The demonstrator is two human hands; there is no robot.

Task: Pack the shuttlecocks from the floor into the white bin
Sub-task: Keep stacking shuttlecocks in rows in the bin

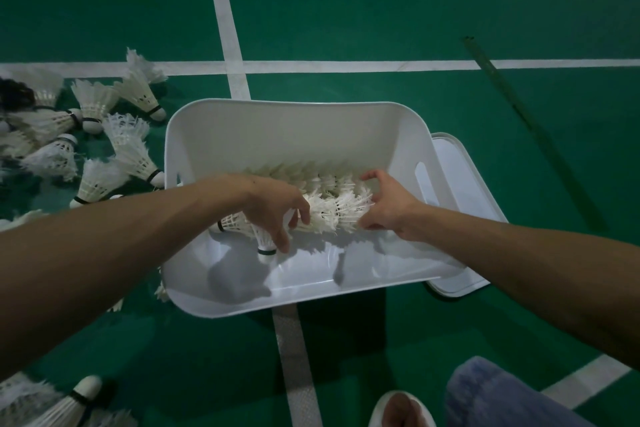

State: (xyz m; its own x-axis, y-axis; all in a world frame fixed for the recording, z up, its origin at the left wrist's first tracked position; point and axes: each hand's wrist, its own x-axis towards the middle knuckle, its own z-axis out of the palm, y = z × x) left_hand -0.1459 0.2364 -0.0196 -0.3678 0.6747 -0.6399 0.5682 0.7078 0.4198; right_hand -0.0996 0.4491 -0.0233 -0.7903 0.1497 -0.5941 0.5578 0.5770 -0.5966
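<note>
Shuttlecocks in white bin, gripped by left hand, right hand.

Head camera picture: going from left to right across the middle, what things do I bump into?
Loose shuttlecocks → left hand → stacked shuttlecocks → right hand → white lid.

No readable text anywhere (court lines only).

Both arms reach fwd, L hand & R hand fingers curled, gripping shuttlecock row ends.
</note>
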